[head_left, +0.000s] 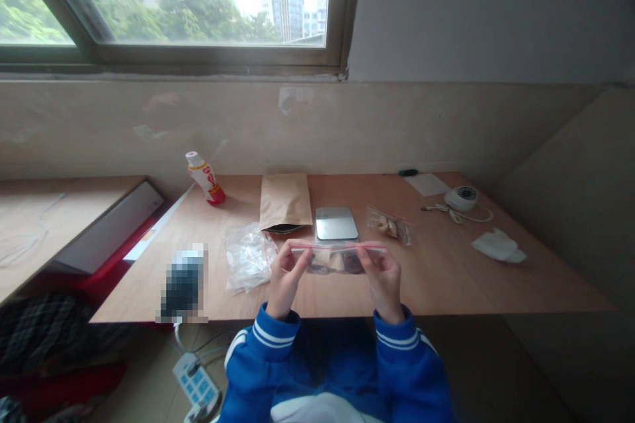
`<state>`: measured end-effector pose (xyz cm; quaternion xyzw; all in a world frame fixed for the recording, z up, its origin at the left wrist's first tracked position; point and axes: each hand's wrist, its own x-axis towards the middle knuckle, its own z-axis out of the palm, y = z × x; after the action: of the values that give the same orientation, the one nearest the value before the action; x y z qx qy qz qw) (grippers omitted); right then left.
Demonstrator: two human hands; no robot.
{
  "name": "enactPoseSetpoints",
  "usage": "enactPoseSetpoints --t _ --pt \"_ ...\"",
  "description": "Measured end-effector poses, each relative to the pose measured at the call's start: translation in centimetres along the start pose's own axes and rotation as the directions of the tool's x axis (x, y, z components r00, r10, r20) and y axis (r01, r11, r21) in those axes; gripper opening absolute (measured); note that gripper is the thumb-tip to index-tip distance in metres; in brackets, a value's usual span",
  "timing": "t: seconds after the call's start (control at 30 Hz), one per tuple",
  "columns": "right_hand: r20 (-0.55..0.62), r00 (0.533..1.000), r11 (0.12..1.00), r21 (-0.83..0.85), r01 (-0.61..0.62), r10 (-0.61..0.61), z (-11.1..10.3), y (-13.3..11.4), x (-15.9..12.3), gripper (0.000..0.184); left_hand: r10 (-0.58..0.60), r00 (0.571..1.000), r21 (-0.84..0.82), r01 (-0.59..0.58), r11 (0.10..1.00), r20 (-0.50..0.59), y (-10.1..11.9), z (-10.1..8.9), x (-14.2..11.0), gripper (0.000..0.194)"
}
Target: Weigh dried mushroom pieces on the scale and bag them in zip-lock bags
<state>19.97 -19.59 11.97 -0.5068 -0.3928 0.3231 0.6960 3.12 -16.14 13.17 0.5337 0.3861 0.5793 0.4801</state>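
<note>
My left hand (286,279) and my right hand (383,282) hold the top corners of a clear zip-lock bag (335,259), raised a little above the wooden desk (446,277). The bag has a red-striped seal along its top edge and brownish food pieces at the bottom. Beyond the hands lie a flat silver kitchen scale (337,223) and a kraft paper bag (285,201). A crumpled clear plastic bag (248,256) lies just left of my left hand. A small clear bag of food pieces (390,226) lies beyond my right hand.
A red-and-white drink bottle (206,178) lies at the back left. A white corded device (461,198), a paper sheet (427,184) and a crumpled white tissue (499,246) sit at right. A pixelated dark object (182,284) occupies the desk's front left. A power strip (197,380) sits below.
</note>
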Motion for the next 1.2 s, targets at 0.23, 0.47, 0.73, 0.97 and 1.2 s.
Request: enactPoseSetpoints --t 0.23,0.47,0.73,0.97,1.2 --pt "0.233 0.967 0.993 0.036 -0.114 0.103 0.1 -0.2 0.3 0.032 -0.04 0.999 0.024 0.04 0.999 0.003 -0.5 0.0 0.3 0.019" --pt "0.137 0.989 0.995 -0.091 -0.043 0.055 0.6 0.5 0.7 0.022 -0.053 0.998 0.039 0.054 0.998 -0.017 -0.2 0.1 0.3 0.02" --pt "0.072 0.996 0.997 -0.063 -0.04 0.044 1.7 0.4 0.9 0.025 0.028 0.981 0.114 -0.006 0.993 -0.193 -1.2 0.7 0.3 0.018" --pt "0.364 0.916 0.977 0.062 -0.204 0.169 1.3 0.7 1.5 0.044 -0.088 0.994 0.002 0.088 0.996 0.071 -0.9 -0.3 1.1 0.027" --pt "0.302 0.948 0.995 -0.027 -0.093 0.097 1.6 1.1 1.2 0.019 -0.136 0.986 0.002 0.137 0.991 0.097 -1.1 -0.1 0.9 0.025"
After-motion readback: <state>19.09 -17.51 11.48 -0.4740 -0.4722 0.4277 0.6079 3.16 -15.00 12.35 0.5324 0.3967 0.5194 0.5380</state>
